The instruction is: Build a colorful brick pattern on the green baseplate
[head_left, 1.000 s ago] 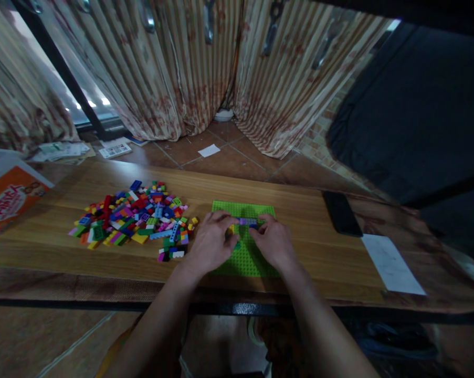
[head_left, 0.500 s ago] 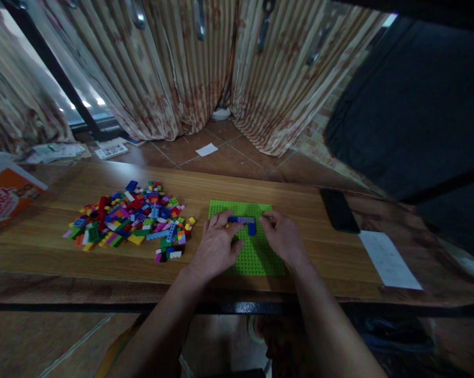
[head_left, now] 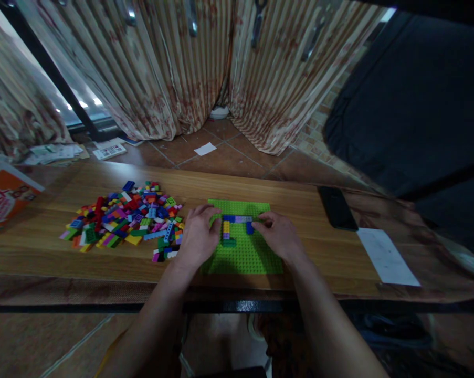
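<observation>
A green baseplate (head_left: 244,257) lies on the wooden table (head_left: 299,205) in front of me. Blue, lilac, yellow and green bricks (head_left: 235,224) stand on it in a small row and column. My left hand (head_left: 197,237) rests flat on the plate's left edge, fingers stretched out and empty. My right hand (head_left: 281,236) lies on the plate's right side with its fingertips at the right end of the brick row; whether it pinches a brick there is hidden. A pile of loose coloured bricks (head_left: 122,218) lies to the left of my left hand.
A black phone (head_left: 336,208) lies at the right of the table, with a white sheet of paper (head_left: 386,257) beyond it. An orange box (head_left: 2,197) sits at the far left edge. Striped curtains (head_left: 205,68) hang behind over a tiled floor with scattered papers.
My left hand has slid left off the bricks to the plate's edge, uncovering the yellow and green bricks. My right hand has drawn back a little to the right.
</observation>
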